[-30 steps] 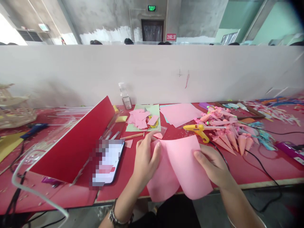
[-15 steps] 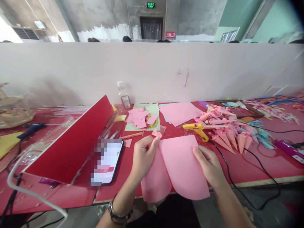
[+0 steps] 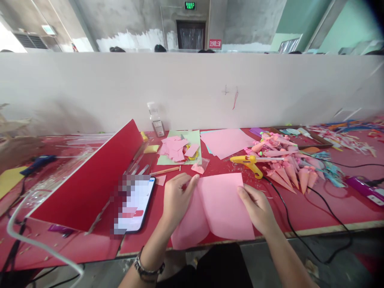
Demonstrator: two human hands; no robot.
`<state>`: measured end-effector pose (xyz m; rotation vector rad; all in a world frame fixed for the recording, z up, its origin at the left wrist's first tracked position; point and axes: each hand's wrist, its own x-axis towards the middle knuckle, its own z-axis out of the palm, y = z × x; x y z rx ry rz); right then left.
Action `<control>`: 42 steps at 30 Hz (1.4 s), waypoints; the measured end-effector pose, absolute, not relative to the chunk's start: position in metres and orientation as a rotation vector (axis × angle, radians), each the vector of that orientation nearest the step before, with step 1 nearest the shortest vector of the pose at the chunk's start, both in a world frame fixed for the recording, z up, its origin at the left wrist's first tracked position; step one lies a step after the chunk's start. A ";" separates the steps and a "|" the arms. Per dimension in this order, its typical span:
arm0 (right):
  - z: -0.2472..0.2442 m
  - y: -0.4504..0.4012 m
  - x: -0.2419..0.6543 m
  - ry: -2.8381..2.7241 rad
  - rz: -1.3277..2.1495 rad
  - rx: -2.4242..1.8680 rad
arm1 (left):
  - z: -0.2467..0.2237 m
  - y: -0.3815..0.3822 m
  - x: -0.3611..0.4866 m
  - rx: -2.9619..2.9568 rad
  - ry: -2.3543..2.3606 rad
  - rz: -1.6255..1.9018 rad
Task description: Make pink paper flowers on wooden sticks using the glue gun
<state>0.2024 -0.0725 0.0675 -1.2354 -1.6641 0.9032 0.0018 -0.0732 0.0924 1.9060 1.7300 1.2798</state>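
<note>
A large pink paper [image 3: 222, 204] with a crease down its middle and curved lower edges is held between my hands over the table's front edge. My left hand [image 3: 179, 198] pinches its upper left part, thumb on top. The right side is gripped by my right hand [image 3: 256, 204], thumb in front and fingers behind. Just beyond the paper lies a small pink piece [image 3: 197, 168] on clear film. A yellow glue gun [image 3: 247, 162] rests on the red table [image 3: 318, 208] beside a pile of pink paper cones [image 3: 285, 164].
Left of my hands lie a phone [image 3: 139, 208] and a standing red board [image 3: 96, 180]. Pink scraps [image 3: 174, 148] sit on green paper; pink sheets [image 3: 225, 140] lie to their right. A clear bottle [image 3: 156, 122] stands by the white partition [image 3: 120, 88]. Black cables [image 3: 288, 216] run at right.
Both hands have moved slightly left with the pink paper, and its lower edge has risen a little. The small pink piece is now more visible.
</note>
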 end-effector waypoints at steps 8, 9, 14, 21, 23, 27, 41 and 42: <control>0.061 -0.071 0.201 -1.657 0.893 -1.255 | 0.086 -0.073 -0.001 1.919 1.759 1.300; 0.060 -0.071 0.201 -1.641 0.891 -1.261 | 0.086 -0.073 -0.003 1.903 1.759 1.313; 0.058 -0.070 0.203 -1.563 0.866 -1.282 | 0.087 -0.073 -0.010 1.819 1.729 1.333; 0.054 -0.066 0.210 -1.448 0.780 -1.342 | 0.074 -0.081 -0.031 1.574 1.590 1.202; 0.052 -0.064 0.213 -1.406 0.768 -1.353 | 0.065 -0.087 -0.036 1.447 1.469 1.173; 0.048 -0.063 0.213 -1.325 0.781 -1.344 | 0.048 -0.100 -0.027 1.305 1.211 1.114; 0.049 -0.059 0.197 -1.228 0.774 -1.259 | 0.045 -0.093 -0.011 1.251 1.839 1.318; 0.048 -0.058 0.198 -1.224 0.759 -1.272 | 0.045 -0.094 -0.012 1.271 1.868 1.321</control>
